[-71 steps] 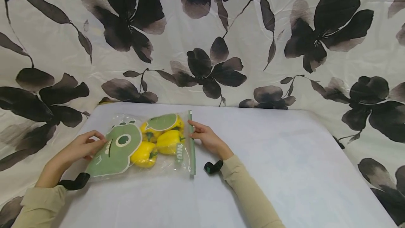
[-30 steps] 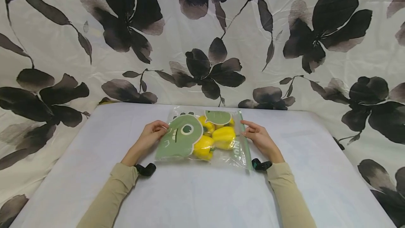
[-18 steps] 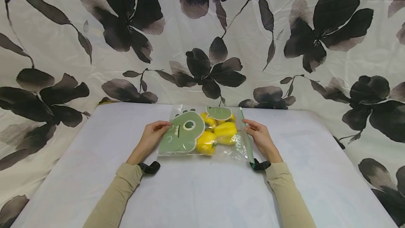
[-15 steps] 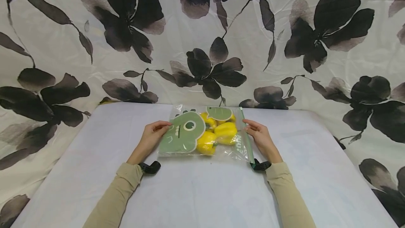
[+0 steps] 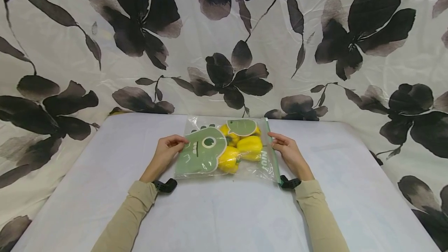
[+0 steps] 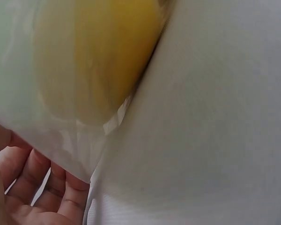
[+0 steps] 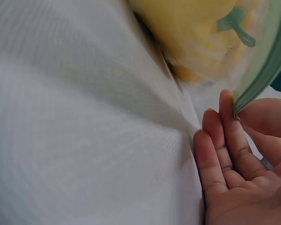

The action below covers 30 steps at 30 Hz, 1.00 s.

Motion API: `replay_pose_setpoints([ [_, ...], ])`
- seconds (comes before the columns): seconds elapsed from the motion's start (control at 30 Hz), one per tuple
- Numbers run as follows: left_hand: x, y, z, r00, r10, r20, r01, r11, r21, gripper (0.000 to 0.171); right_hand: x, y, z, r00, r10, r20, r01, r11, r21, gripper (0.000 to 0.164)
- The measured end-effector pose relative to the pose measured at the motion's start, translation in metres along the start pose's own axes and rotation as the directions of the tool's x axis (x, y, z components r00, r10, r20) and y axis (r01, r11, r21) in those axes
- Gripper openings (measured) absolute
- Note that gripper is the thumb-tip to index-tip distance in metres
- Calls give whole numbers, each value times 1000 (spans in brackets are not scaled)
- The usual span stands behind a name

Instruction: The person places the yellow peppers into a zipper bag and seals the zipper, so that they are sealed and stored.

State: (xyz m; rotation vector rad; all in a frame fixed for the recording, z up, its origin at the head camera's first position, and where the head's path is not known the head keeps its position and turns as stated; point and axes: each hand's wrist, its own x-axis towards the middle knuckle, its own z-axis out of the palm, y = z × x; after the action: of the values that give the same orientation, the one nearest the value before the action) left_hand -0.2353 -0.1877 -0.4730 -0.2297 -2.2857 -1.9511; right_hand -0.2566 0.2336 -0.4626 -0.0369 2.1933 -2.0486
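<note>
A clear zip bag [image 5: 248, 172] with a green monster print lies flat on the table, several yellow bell peppers [image 5: 250, 147] inside it. At its left end, my left hand [image 5: 166, 154] pinches the edge; the left wrist view shows the fingers [image 6: 35, 171] beneath the plastic. My right hand [image 5: 291, 154] holds the opposite end by the green zip strip [image 7: 267, 70], thumb on one side and fingers on the other. One pepper's green stem [image 7: 236, 23] shows through the plastic in the right wrist view. The green print partly hides the back peppers.
A white cloth [image 5: 224, 217] covers the table. Behind it hangs a white curtain [image 5: 294, 88] with dark flowers. Black wrist devices [image 5: 166, 186] sit on both wrists, close to the tabletop.
Both hands have carried the bag from the left side of the table to its middle. Over the last half second, bag and hands have barely shifted; both grips stay on the bag.
</note>
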Motion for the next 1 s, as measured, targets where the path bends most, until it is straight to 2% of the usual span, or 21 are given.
replay_pose_setpoints([
  [0.37, -7, 0, 0, 1000, 9, 12, -9, 1000, 2, 14, -2, 2, 0, 999, -29, 27, 29, 1000, -1, 47],
  [0.63, -8, -1, 2, 999, 44, 17, -43, 999, -20, 16, -5, 6, -2, 999, -21, 25, 21, 1000, -19, 47],
  [0.73, -8, 2, 2, 999, 39, 16, -40, 999, 27, 15, -7, 4, -4, 999, -17, 32, 19, 999, -49, 47],
  [0.8, -6, 6, 0, 999, 42, 15, -43, 992, 121, 14, -9, -1, -7, 997, -35, 62, 42, 992, -116, 47],
  [0.87, -4, 12, -4, 997, 70, 25, -74, 966, 249, 14, -13, -10, -11, 994, -70, 84, 87, 971, -223, 46],
  [0.9, -2, 16, -7, 995, 93, 38, -101, 942, 319, 14, -16, -15, -14, 991, -103, 86, 123, 949, -291, 44],
  [0.93, -1, 20, -11, 991, 126, 55, -137, 909, 393, 15, -19, -22, -17, 985, -148, 86, 169, 916, -363, 43],
  [1.0, 1, 32, -19, 978, 184, 97, -207, 821, 531, 22, -27, -36, -24, 963, -261, 63, 257, 827, -501, 39],
])
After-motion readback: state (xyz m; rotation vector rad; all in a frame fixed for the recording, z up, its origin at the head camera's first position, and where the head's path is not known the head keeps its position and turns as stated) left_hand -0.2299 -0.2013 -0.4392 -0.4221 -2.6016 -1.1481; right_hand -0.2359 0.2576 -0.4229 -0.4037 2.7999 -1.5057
